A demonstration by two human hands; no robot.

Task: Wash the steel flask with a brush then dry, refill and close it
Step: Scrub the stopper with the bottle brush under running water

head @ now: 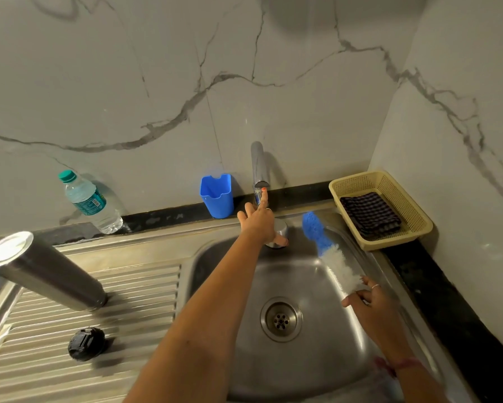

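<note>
Steel all round: the flask (45, 271) stands uncapped on the ribbed draining board (134, 286), well to the left of both hands and touched by neither, with its black cap (86, 343) lying apart from it nearer the camera on the same ribs. Over the sink (317, 338) the left hand (260, 221) is stretched out to the tap (257, 167), its forefinger straight and pressed against the lower part of the spout, the other fingers loosely spread; the thumb lies against the round tap base (279, 235) below. The right hand (371, 301) pinches the brush (328, 251) at the near end of its white bristles, between thumb and curled fingers, so that the blue tip points away toward the back of the basin (the handle is covered by the palm, and how it is gripped cannot be told). Whether water is running is hard to make out; the brush is blurred. Along the wall stand a water bottle (90, 203), leaning, and a blue holder (217, 196). At the right corner a yellow basket (407, 196) holds a dark checked cloth (371, 212). The right wrist, with a reddish thread, is cut off by the lower edge.
</note>
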